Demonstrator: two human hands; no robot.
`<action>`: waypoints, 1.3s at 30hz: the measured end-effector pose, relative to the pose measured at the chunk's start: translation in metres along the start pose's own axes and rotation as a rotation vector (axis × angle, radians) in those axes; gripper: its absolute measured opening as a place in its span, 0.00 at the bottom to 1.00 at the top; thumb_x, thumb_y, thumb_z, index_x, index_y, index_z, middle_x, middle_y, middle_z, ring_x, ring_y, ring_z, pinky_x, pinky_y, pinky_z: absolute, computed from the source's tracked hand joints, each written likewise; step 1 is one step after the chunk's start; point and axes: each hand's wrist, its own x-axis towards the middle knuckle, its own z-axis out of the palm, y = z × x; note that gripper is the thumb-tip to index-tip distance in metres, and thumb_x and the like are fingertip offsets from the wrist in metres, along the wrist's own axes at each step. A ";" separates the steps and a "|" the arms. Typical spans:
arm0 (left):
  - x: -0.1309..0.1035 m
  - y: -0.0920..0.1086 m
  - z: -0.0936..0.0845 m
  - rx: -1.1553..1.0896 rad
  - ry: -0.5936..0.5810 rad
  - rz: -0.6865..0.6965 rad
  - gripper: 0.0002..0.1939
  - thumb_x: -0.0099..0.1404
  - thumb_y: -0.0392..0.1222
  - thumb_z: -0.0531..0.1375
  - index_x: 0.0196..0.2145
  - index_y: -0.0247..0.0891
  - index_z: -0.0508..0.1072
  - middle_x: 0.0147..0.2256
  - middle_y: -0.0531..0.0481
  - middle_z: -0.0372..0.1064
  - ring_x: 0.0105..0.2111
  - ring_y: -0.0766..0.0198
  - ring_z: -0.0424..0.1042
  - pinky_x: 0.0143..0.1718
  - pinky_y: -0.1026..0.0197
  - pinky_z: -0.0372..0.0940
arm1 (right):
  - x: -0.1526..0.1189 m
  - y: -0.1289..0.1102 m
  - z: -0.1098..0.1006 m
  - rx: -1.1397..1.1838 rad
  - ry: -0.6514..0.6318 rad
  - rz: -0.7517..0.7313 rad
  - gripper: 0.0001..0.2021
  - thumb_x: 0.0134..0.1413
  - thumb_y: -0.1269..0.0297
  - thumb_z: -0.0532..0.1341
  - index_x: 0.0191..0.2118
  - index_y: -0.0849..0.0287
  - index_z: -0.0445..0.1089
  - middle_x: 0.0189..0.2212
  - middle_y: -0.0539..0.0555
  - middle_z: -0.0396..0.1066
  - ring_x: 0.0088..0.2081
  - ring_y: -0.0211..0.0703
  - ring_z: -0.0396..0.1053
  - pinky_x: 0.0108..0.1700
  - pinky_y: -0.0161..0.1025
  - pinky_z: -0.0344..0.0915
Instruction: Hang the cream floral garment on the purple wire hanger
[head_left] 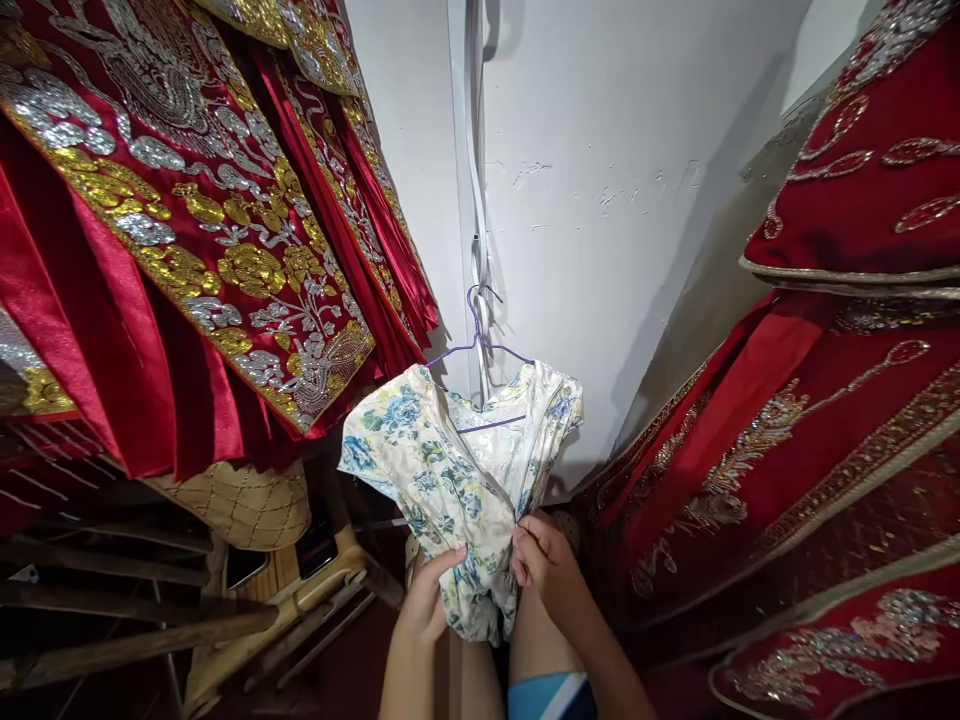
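Observation:
A white dress (450,480) with blue and yellow-green flowers hangs in front of me on a thin purple hanger (510,350). Its neckline is a V, and the zip edge runs down toward the waist. My left hand (433,592) grips the gathered cloth at the left of the waist, thumb on top. At the right side, my right hand (538,552) pinches the dress where the front edges meet. What lies between those right fingertips is too small to make out. The lower part of the dress is bunched between my hands and above my legs.
Red garments with gold and silver sequins (247,250) hang at the left. More red beaded garments (750,450) fill the right. A white strap (480,180) runs down the pale wall behind the hanger. Bamboo-like chairs (285,600) with two phones (316,550) stand lower left.

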 end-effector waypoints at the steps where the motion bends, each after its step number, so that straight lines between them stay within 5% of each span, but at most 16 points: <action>1: 0.003 0.000 -0.002 0.003 0.029 0.029 0.27 0.42 0.39 0.74 0.43 0.34 0.79 0.43 0.38 0.80 0.48 0.36 0.78 0.49 0.44 0.73 | -0.002 0.000 -0.002 -0.021 -0.013 -0.004 0.18 0.60 0.56 0.57 0.21 0.54 0.57 0.13 0.44 0.57 0.19 0.37 0.53 0.26 0.37 0.50; 7: 0.026 -0.005 -0.012 0.074 0.593 0.626 0.22 0.50 0.40 0.70 0.43 0.38 0.73 0.44 0.43 0.75 0.52 0.47 0.73 0.56 0.48 0.66 | -0.007 -0.001 -0.008 -0.151 0.043 -0.048 0.17 0.57 0.59 0.58 0.19 0.54 0.60 0.13 0.47 0.61 0.20 0.38 0.58 0.27 0.37 0.53; 10: 0.022 -0.014 -0.008 0.170 0.701 0.860 0.23 0.54 0.44 0.69 0.46 0.41 0.70 0.48 0.46 0.70 0.55 0.54 0.68 0.59 0.53 0.61 | -0.005 0.003 -0.006 -0.149 0.090 -0.057 0.16 0.57 0.57 0.59 0.20 0.54 0.61 0.12 0.47 0.62 0.19 0.38 0.57 0.26 0.37 0.54; 12: 0.016 -0.026 -0.001 0.399 0.547 0.930 0.20 0.56 0.48 0.69 0.45 0.40 0.73 0.46 0.46 0.72 0.50 0.54 0.70 0.55 0.55 0.63 | -0.003 0.007 -0.003 -0.144 0.083 -0.052 0.16 0.56 0.56 0.59 0.20 0.55 0.63 0.12 0.48 0.62 0.18 0.38 0.55 0.25 0.37 0.52; 15: 0.013 -0.048 0.014 0.636 0.163 0.777 0.20 0.57 0.49 0.68 0.46 0.38 0.76 0.44 0.43 0.75 0.44 0.53 0.74 0.49 0.55 0.67 | 0.000 0.010 0.003 -0.081 0.077 -0.063 0.15 0.55 0.56 0.60 0.21 0.55 0.64 0.14 0.50 0.66 0.20 0.39 0.60 0.26 0.37 0.55; 17: 0.015 -0.060 0.022 0.639 0.078 0.717 0.19 0.58 0.48 0.66 0.45 0.38 0.76 0.43 0.43 0.76 0.44 0.53 0.75 0.48 0.55 0.69 | 0.001 0.011 0.008 -0.043 0.096 -0.071 0.14 0.54 0.56 0.60 0.21 0.56 0.65 0.16 0.50 0.67 0.22 0.41 0.63 0.27 0.37 0.58; 21: 0.017 -0.062 0.031 0.712 0.090 0.803 0.10 0.64 0.45 0.61 0.38 0.37 0.76 0.33 0.47 0.75 0.36 0.57 0.74 0.40 0.59 0.68 | 0.000 0.008 0.010 0.004 0.111 -0.082 0.09 0.51 0.60 0.62 0.23 0.57 0.69 0.17 0.49 0.68 0.23 0.41 0.65 0.29 0.37 0.61; 27: 0.007 -0.050 0.031 0.822 0.052 0.885 0.12 0.70 0.46 0.58 0.32 0.38 0.74 0.30 0.49 0.72 0.33 0.59 0.71 0.38 0.62 0.65 | 0.010 -0.008 0.004 0.000 0.157 -0.091 0.10 0.50 0.60 0.63 0.21 0.56 0.70 0.16 0.49 0.69 0.22 0.41 0.65 0.29 0.37 0.63; 32: 0.016 -0.061 0.019 0.915 0.080 0.937 0.15 0.70 0.47 0.58 0.28 0.38 0.70 0.26 0.50 0.68 0.29 0.61 0.68 0.32 0.64 0.62 | 0.064 -0.061 0.001 0.098 0.140 -0.086 0.09 0.43 0.59 0.65 0.21 0.57 0.71 0.12 0.47 0.65 0.14 0.33 0.50 0.19 0.35 0.45; 39: 0.033 -0.067 0.008 0.870 0.084 0.797 0.18 0.68 0.54 0.59 0.27 0.39 0.66 0.23 0.55 0.58 0.25 0.64 0.62 0.28 0.65 0.58 | 0.118 -0.134 0.014 0.220 0.120 -0.193 0.07 0.39 0.60 0.64 0.23 0.60 0.72 0.14 0.46 0.64 0.17 0.32 0.51 0.21 0.34 0.45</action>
